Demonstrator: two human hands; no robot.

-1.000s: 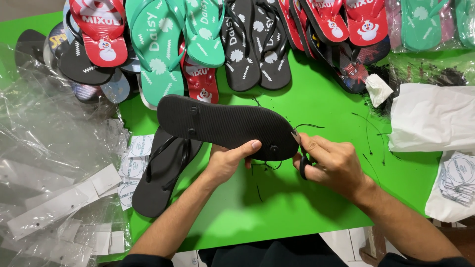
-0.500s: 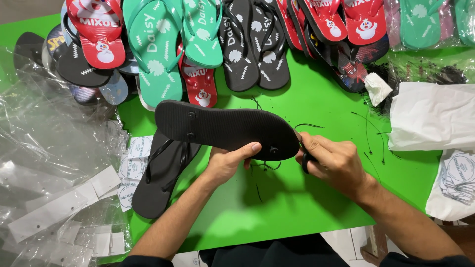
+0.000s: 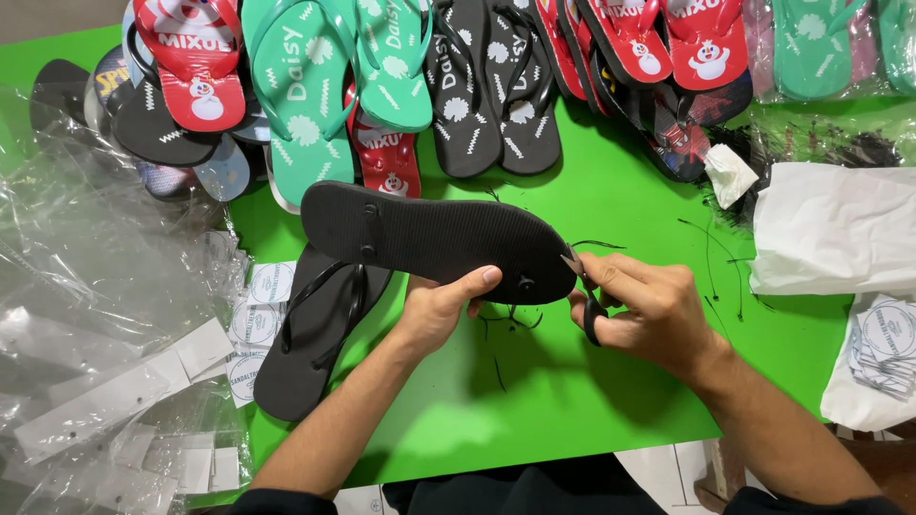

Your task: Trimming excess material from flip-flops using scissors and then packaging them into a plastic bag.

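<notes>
The left hand (image 3: 441, 310) holds a black flip-flop (image 3: 434, 240) sole-up above the green table (image 3: 592, 381). Its grip is closed on the sandal's near edge, thumb on the upturned sole and fingers underneath, so most of the sandal stretches away to the left and far side of the hand. The right hand (image 3: 649, 310) is just right of the sandal's right end, its grip closed around small scissors (image 3: 584, 291) whose tips touch the sole's edge there. Thin black trimmings (image 3: 506, 329) lie on the table beneath the hands. A second black flip-flop (image 3: 315, 334) rests strap-up on the table to the left, partly under the held one. Rows of coloured flip-flops (image 3: 401, 76) fill the far side, clear plastic bags (image 3: 86, 286) the left.
</notes>
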